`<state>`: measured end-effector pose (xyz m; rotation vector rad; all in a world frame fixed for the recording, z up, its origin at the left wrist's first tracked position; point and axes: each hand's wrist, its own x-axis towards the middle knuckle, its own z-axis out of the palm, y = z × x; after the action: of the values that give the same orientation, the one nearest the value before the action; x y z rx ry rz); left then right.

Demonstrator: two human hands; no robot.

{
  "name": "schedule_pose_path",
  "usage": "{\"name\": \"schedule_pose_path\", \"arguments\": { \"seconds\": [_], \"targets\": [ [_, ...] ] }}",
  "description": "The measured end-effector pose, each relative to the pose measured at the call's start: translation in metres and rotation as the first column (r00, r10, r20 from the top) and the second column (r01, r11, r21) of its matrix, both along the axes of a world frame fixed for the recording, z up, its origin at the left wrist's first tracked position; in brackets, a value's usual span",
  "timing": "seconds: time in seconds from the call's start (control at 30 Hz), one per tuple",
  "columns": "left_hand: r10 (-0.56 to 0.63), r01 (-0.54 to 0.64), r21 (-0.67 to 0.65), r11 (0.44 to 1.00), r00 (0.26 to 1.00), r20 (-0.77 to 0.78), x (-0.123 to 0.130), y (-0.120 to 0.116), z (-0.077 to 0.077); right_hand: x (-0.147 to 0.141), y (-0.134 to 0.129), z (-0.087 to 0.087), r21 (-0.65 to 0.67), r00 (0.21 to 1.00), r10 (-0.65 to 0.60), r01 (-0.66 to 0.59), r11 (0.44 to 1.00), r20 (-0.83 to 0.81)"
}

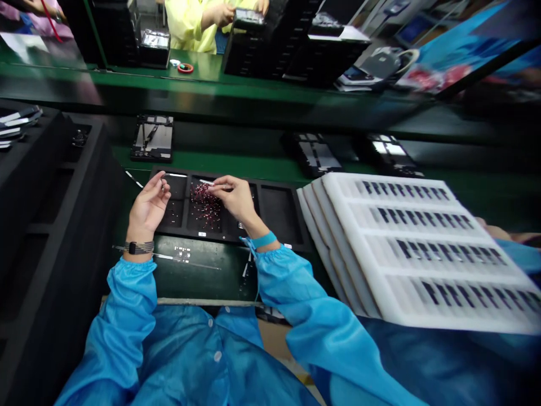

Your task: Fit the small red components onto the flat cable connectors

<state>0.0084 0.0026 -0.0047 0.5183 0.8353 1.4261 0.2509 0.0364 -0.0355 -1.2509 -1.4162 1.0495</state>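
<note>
A black compartment tray (pixel 276 238) lies on the green bench in front of me. One of its compartments holds a heap of tiny red and pink parts (pixel 206 206). My right hand (pixel 236 197) is over that compartment, thumb and fingertips pinched together at the heap's right edge; whatever is between them is too small to make out. My left hand (pixel 150 203) is raised over the tray's left end, palm up, with fingers curled and thumb and forefinger touching. Any item in that pinch is too small to name. A thin white strip lies near each hand.
White foam trays (pixel 376 270) with rows of black parts are stacked at the right. Black foam boxes (pixel 76 225) stand at the left. Open device housings (pixel 152 138) lie behind the tray. Across the bench, a person in yellow (pixel 186 25) works beside black stacks.
</note>
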Motion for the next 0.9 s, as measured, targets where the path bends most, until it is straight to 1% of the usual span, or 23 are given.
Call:
{"name": "schedule_pose_path", "arguments": {
  "seconds": [0.13,0.27,0.37,0.47,0.53,0.7,0.9],
  "targets": [
    [0.05,-0.049,-0.031,0.998,0.998,0.036,-0.003,0.0,0.003,0.006,-0.03,0.002,-0.049,1.0,-0.029,0.028,0.998,-0.008],
    [0.02,-0.02,-0.026,0.999,1.0,0.008,0.004,-0.002,0.002,0.01,-0.05,0.005,-0.039,0.999,-0.037,0.037,0.999,-0.004],
    [0.002,-0.002,0.002,1.0,0.991,-0.137,0.017,-0.006,-0.001,0.011,-0.056,0.006,-0.031,1.0,-0.015,0.014,0.999,-0.013],
    [-0.004,0.017,0.042,0.999,0.954,-0.3,0.032,-0.013,-0.003,0.01,-0.059,0.006,-0.011,1.0,-0.019,0.019,1.0,0.0],
    [-0.007,0.029,0.053,0.998,0.929,-0.369,0.042,-0.017,-0.002,0.009,-0.061,0.005,0.007,1.0,-0.024,0.024,1.0,0.016],
    [-0.064,0.083,0.024,0.996,0.898,-0.436,0.058,-0.023,-0.001,0.009,-0.069,0.008,0.013,1.0,0.018,-0.018,1.0,-0.013],
    [-0.108,0.119,-0.007,0.993,0.869,-0.484,0.065,-0.025,-0.004,0.006,-0.075,0.014,-0.004,0.997,0.072,-0.073,0.997,-0.027]
  ]
}}
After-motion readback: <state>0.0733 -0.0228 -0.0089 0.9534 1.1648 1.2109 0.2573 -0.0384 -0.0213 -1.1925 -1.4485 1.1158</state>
